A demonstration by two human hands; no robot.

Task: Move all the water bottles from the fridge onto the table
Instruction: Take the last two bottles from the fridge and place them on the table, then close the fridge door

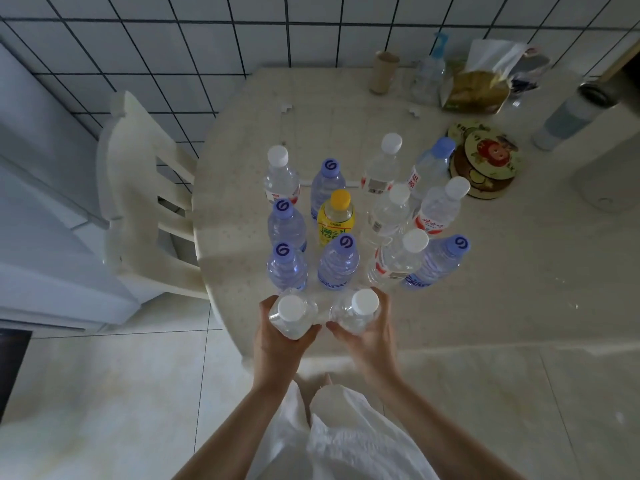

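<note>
My left hand (277,348) grips a clear white-capped water bottle (291,315) at the near edge of the round beige table (485,258). Beside it, my right hand (370,337) holds a second white-capped water bottle (360,308). Both bottles are upright and almost touching; whether they rest on the table I cannot tell. Just beyond them stand several more bottles: purple-capped ones such as (337,261), white-capped ones such as (398,258), and a yellow drink bottle (336,216) in the middle. The fridge (38,209) stands at the left.
A cream wooden chair (138,202) stands between the fridge and the table. At the table's far side are round coasters (485,164), a snack bag (474,88), a cardboard tube (382,72), a spray bottle (429,72) and a grey tumbler (571,116). The wall behind is tiled.
</note>
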